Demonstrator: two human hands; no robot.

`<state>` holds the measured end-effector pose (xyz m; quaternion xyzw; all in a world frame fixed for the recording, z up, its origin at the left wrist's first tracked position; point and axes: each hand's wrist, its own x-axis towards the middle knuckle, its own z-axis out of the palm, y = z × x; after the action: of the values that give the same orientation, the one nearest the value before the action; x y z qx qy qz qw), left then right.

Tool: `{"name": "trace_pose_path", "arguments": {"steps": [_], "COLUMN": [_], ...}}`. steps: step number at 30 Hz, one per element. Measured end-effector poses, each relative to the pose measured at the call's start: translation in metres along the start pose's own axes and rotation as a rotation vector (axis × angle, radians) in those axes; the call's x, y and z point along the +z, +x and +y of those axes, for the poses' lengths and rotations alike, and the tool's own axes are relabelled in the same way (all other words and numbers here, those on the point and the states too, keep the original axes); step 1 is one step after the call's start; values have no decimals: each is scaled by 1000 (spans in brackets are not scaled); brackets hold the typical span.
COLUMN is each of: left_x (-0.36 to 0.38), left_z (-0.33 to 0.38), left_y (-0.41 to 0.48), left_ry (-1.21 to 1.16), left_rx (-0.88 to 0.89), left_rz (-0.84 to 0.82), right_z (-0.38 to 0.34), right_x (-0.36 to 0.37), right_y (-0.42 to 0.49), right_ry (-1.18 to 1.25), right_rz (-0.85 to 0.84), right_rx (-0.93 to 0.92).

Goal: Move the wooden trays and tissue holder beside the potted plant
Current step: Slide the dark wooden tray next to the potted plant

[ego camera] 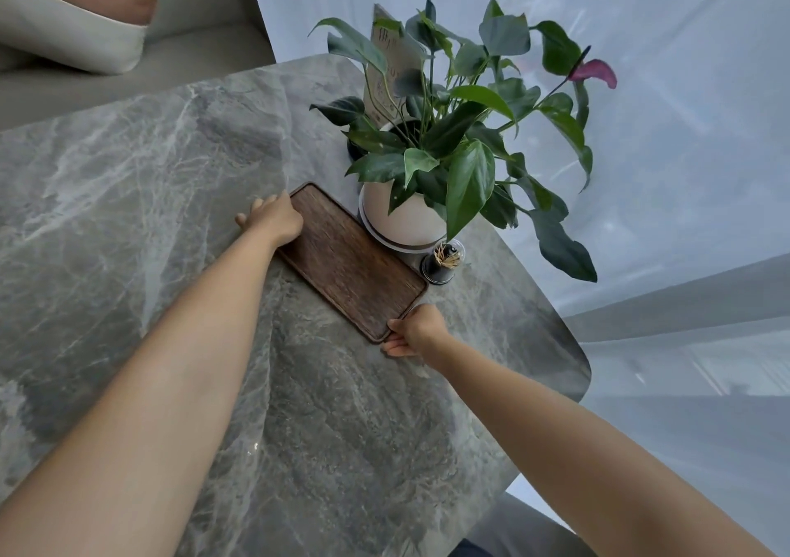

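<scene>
A dark wooden tray lies flat on the grey marble table, right beside the potted plant in its white round pot. My left hand grips the tray's far left end. At the tray's near right corner, my right hand holds the edge with fingers curled under it. No tissue holder is in view.
A small black toothpick holder stands next to the pot, close to the tray's right side. A card sign sticks up among the leaves. The table's rounded edge runs on the right, with sheer curtain beyond. A sofa cushion lies at top left.
</scene>
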<state>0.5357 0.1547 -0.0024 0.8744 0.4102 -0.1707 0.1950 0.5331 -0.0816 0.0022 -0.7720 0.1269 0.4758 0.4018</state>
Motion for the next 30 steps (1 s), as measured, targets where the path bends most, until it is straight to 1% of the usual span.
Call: {"name": "trace_pose_path", "arguments": {"steps": [4, 7, 13, 21, 24, 26, 30], "left_x": [-2, -2, 6, 1, -4, -9, -24], "left_z": [2, 2, -10, -39, -56, -68, -91], "left_y": [2, 2, -7, -31, -43, -51, -70], "left_ry": [17, 23, 57, 124, 171, 212, 271], "left_rx": [24, 77, 150, 150, 156, 171, 182], "left_rz": [2, -3, -58, 22, 73, 121, 220], "right_z": [-1, -2, -1, 7, 0, -7, -21], "right_x": [3, 6, 5, 11, 16, 23, 40], "right_y": [0, -2, -6, -13, -24, -34, -51], "right_ry": [-69, -123, -179, -314, -506, -636, -728], "right_rz": [-15, -30, -51, -26, -5, 41, 121], "right_rx": [-15, -26, -39, -108, -181, -272, -470]}}
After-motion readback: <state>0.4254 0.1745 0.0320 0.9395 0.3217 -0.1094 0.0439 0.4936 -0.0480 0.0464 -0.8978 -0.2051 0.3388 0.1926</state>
